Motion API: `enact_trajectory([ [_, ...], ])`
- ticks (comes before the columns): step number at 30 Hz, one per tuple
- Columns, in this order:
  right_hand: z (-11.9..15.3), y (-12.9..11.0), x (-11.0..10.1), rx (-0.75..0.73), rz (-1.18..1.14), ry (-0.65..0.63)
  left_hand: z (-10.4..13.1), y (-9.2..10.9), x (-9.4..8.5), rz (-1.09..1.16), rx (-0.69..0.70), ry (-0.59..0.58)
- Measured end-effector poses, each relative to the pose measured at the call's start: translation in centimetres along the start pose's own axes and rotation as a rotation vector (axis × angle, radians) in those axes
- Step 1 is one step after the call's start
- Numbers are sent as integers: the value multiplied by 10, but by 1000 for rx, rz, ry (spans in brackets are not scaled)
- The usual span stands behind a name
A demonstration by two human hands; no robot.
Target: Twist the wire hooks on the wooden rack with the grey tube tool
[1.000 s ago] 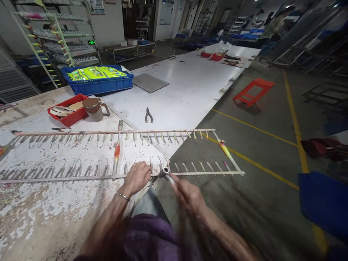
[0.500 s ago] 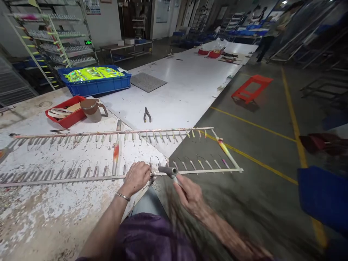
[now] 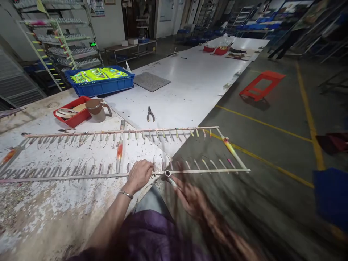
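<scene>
A long wooden frame (image 3: 81, 177) lined with small hooked pieces lies across the table corner, its right end jutting past the edge. My left hand (image 3: 140, 175) is closed at the near rail, fingertips together beside a hook piece; what they pinch is too small to make out. Blurred by motion, my right hand (image 3: 190, 195) grips the handle of a metal hammer-like tool (image 3: 168, 174), whose round end faces me at the near rail, just right of my left hand. Pliers (image 3: 150, 114) lie beyond the far rail.
On the table stand a brown mug (image 3: 96, 110), a red tray (image 3: 77, 117) with rings and a blue crate (image 3: 103, 86) of yellow packets, near a grey mat (image 3: 152, 82). A red stool (image 3: 261, 86) is on the floor at right. A person stands in the right background.
The tool's head has swung from lying sideways to pointing its round end at me, slightly lower and further left. My left hand stays at the rail. The whole view has shifted a little.
</scene>
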State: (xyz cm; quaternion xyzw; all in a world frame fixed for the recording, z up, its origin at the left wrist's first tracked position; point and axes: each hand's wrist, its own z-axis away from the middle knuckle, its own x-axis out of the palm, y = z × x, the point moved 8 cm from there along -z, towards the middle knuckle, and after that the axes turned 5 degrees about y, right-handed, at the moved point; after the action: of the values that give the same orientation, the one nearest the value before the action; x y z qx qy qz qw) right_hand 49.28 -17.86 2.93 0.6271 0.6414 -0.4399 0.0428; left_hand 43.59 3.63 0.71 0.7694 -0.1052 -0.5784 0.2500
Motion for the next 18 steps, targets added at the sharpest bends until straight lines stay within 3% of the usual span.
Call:
enact_trajectory([
  [5, 5, 8, -6, 90, -44, 107, 6, -14, -18, 16, -133, 301],
  [7, 6, 13, -3, 159, -42, 121, 3, -9, -17, 3, -118, 273],
  [9, 7, 15, 1, 198, -41, 122, -4, -1, -12, -60, -110, 171],
  [12, 6, 11, 4, 175, -45, 122, -17, 4, -4, -220, -181, 60],
  [18, 4, 9, 5, 192, -48, 99, -36, 6, 7, -279, -232, 47],
])
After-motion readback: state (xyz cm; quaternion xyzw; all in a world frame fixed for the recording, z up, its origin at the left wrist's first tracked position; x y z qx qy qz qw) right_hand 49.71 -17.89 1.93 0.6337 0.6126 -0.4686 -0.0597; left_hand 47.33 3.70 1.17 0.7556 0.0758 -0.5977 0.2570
